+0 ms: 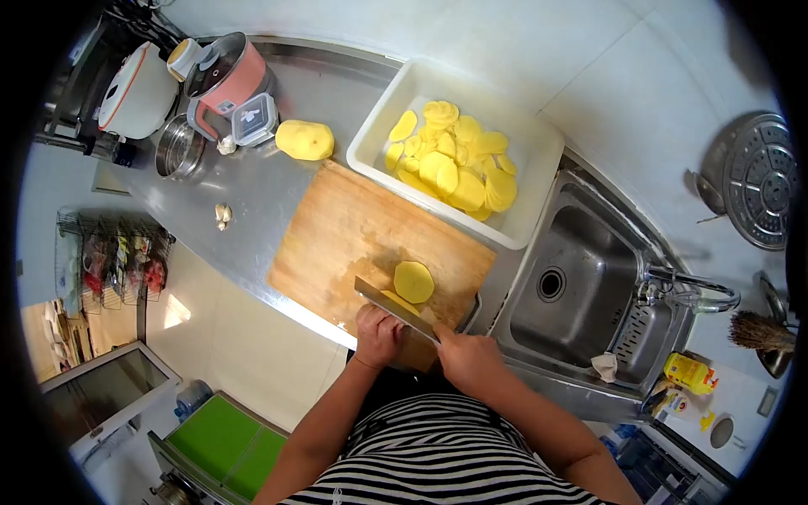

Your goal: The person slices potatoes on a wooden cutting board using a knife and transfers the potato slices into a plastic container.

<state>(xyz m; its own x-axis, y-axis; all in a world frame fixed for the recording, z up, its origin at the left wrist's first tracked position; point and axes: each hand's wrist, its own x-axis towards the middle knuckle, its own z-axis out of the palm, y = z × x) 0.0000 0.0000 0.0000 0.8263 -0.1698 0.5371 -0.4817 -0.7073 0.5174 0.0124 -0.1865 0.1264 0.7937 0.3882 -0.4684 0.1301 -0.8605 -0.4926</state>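
My right hand [467,364] grips the handle of a kitchen knife [389,307], its wide blade slanting across the near edge of the wooden cutting board [337,227]. With curled fingers, my left hand [379,335] presses on a peeled potato close to the blade; the knife and fingers hide most of that potato. Just beyond the blade, a round yellow potato slice [413,282] lies flat on the wet board. Many more potato slices [459,160] are heaped in a white plastic tub [539,202] behind the board. A whole peeled potato [305,140] rests by the board's far left corner.
To the right is a steel sink [572,261] with a faucet [694,290]. Garlic cloves [222,216], a metal bowl [179,147], a lidded glass box [254,120] and a pink electric pot [227,76] stand on the left counter. A yellow bottle [688,373] is at far right.
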